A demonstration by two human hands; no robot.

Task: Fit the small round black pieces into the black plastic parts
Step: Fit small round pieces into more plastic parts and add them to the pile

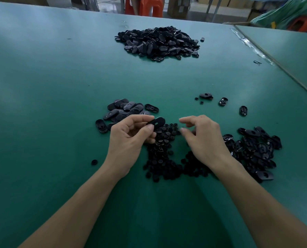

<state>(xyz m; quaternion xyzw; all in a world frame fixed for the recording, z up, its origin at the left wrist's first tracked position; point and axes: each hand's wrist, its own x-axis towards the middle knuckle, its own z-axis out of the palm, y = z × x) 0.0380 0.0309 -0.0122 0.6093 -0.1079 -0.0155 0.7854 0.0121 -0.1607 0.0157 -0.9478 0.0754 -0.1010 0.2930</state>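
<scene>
Nearest the left wrist, one stray round piece [94, 162] lies alone on the green table mat [41, 90]. Between the wrists spreads a single heap of small round pieces [163, 158], too many to count.

The left hand [129, 138] pinches one oval plastic part [157, 122] at its end, above that heap. The right hand [203, 138] hovers beside it, thumb and forefinger parted, with no piece visible in it.

The step is best done by picking a single piece, keeping the part's opening turned toward the working fingers, seating the piece squarely and pressing evenly; a tilted piece would probably jam.

Oval parts form three groups: a right-hand heap [253, 151], a left cluster [124, 110] of about a dozen, and a large far heap [158, 42]. Three loose ovals [223, 101] and two loose round pieces [201, 102] lie beyond the right hand. Two orange stools [151, 6] stand past the table.
</scene>
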